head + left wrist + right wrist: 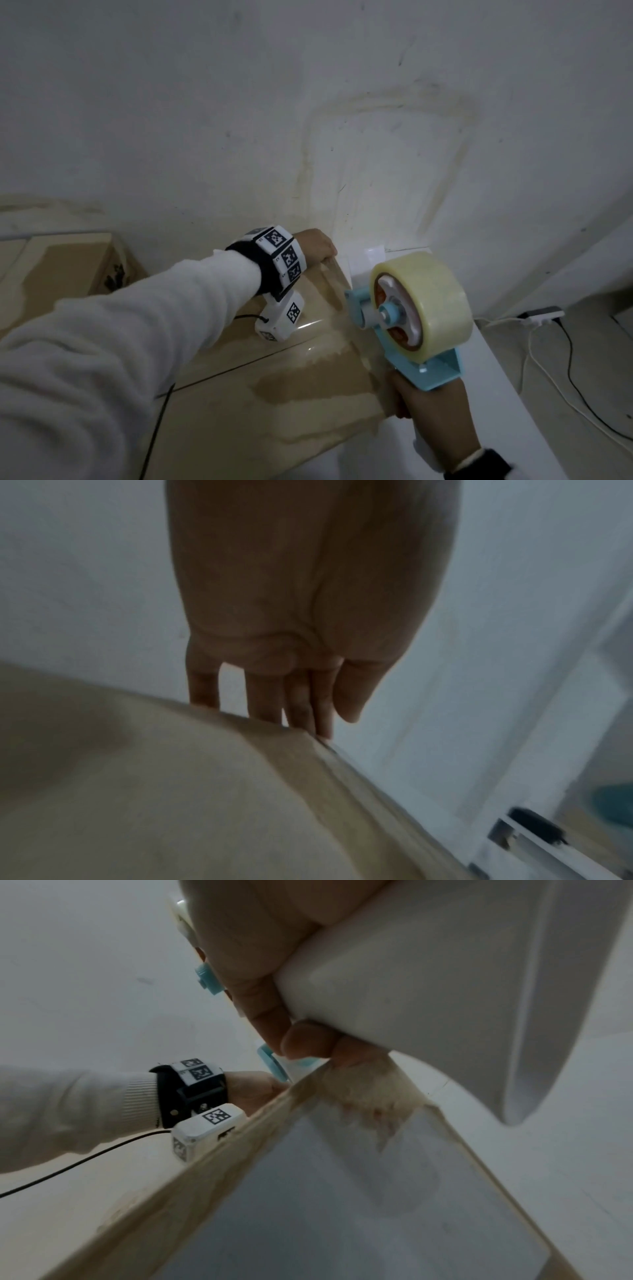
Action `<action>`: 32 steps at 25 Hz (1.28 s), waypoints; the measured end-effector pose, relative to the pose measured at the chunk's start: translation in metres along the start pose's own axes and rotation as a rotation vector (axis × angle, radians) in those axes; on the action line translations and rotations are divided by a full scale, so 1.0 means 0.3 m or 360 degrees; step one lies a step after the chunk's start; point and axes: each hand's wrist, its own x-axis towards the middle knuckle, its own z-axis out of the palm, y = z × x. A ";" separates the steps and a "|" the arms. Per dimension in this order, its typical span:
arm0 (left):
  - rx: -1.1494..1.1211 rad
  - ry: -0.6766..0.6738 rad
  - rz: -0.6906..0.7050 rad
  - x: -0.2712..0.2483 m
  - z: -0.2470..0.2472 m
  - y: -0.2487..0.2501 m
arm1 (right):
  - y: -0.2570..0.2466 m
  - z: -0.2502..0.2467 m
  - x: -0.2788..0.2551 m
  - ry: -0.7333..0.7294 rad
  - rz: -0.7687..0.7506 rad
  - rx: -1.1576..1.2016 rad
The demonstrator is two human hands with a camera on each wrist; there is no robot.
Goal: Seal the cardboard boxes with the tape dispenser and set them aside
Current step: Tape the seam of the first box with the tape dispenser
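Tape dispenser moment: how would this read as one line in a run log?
step: taping | right hand: grips tape dispenser | left hand: fingers over far edge of cardboard box | second box: beside

Dim, flat grey light; soft blur in both wrist views, wide-angle edge bending.

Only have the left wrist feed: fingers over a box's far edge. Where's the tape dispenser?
Observer: The right hand grips the tape dispenser by its handle, at the box's right edge.
Operator: Flaps shut?
Observer: Yes, the top flaps lie flat, with glossy tape over them.
Operator: Other boxes?
Observer: A second box sits to the left, by the wall.
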 end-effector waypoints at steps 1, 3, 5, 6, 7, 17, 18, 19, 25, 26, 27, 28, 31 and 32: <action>-0.0007 0.0010 0.0014 -0.028 0.018 0.005 | -0.001 0.005 -0.004 0.0033 0.0037 0.0088; 0.0089 -0.0075 0.0045 -0.081 0.060 0.010 | 0.013 0.019 0.011 0.0119 0.0094 0.0276; 0.0311 -0.0090 0.0061 -0.140 0.099 0.024 | 0.005 0.030 0.017 0.0095 0.0101 0.0279; 0.0409 -0.0036 0.0050 -0.156 0.105 0.027 | -0.001 0.032 0.016 0.0074 0.0111 0.0249; 0.0446 0.0021 0.0019 -0.167 0.108 0.030 | -0.005 0.031 0.021 0.0067 0.0117 0.0225; 0.0675 0.0003 -0.0158 -0.103 0.163 -0.035 | -0.049 -0.027 0.001 -0.0089 0.0069 -0.0107; 0.0684 -0.0001 -0.0157 -0.100 0.164 -0.042 | -0.045 -0.041 -0.021 -0.0081 0.0089 -0.0067; 0.0671 -0.0016 -0.0162 -0.096 0.163 -0.046 | -0.040 -0.057 -0.048 -0.0078 0.0125 -0.0024; 0.0588 -0.0085 -0.0167 -0.050 0.167 -0.073 | 0.037 -0.174 -0.230 -0.0098 0.0205 -0.0061; 0.0579 -0.0085 -0.0176 -0.052 0.170 -0.075 | 0.050 -0.178 -0.247 -0.0060 0.0229 -0.0050; 0.0557 -0.0076 -0.0183 -0.061 0.169 -0.068 | 0.065 -0.176 -0.254 -0.0019 0.0253 -0.0037; 0.0504 -0.0047 -0.0186 -0.076 0.171 -0.050 | 0.076 -0.170 -0.261 0.0020 0.0269 -0.0028; 0.0315 0.0130 -0.0166 -0.171 0.151 0.060 | 0.102 -0.151 -0.262 0.0066 0.0284 0.0066; 0.0341 0.0125 -0.0138 -0.224 0.141 0.105 | 0.109 -0.150 -0.258 0.0067 0.0279 0.0102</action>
